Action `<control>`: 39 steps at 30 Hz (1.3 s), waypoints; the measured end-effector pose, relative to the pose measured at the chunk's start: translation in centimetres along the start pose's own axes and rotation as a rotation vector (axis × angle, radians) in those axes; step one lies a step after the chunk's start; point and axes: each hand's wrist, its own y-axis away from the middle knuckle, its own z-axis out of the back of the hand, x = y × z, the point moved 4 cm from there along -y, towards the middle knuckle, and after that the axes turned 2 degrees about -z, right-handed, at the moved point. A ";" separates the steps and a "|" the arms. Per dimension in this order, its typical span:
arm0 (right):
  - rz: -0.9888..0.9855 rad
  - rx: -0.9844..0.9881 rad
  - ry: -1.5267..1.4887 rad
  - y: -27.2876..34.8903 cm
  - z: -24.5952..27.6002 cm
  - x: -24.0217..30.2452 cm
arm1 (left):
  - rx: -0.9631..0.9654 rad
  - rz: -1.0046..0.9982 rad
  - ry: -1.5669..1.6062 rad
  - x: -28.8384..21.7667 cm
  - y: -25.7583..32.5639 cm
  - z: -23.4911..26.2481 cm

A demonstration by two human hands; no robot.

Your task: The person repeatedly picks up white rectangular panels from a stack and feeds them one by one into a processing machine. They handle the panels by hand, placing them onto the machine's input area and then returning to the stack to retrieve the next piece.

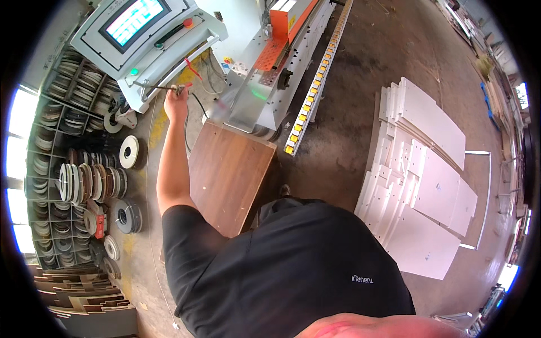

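My left arm reaches far forward, and my left hand (176, 102) is closed around what looks like an air blow gun (181, 88). Its long thin nozzle points left, toward the underside of the machine's control console (147, 48). A dark hose runs down from the gun side, beside a brown wood-grain box (228, 172) below my forearm. Small red parts show by the grip. My fingers hide most of the handle. My right hand is out of view.
Ahead stands a white and orange machine (273, 50) with a roller rail (315, 84) along its right side. Shelves of edge-banding rolls (73, 118) fill the left, and more rolls (128, 152) stand on the floor. Stacked white panels (434, 186) lie to the right.
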 end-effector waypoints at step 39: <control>-0.514 0.069 -0.371 -6.1 0.9 8.0 | -0.333 0.533 1.231 13.7 -4.9 -2.3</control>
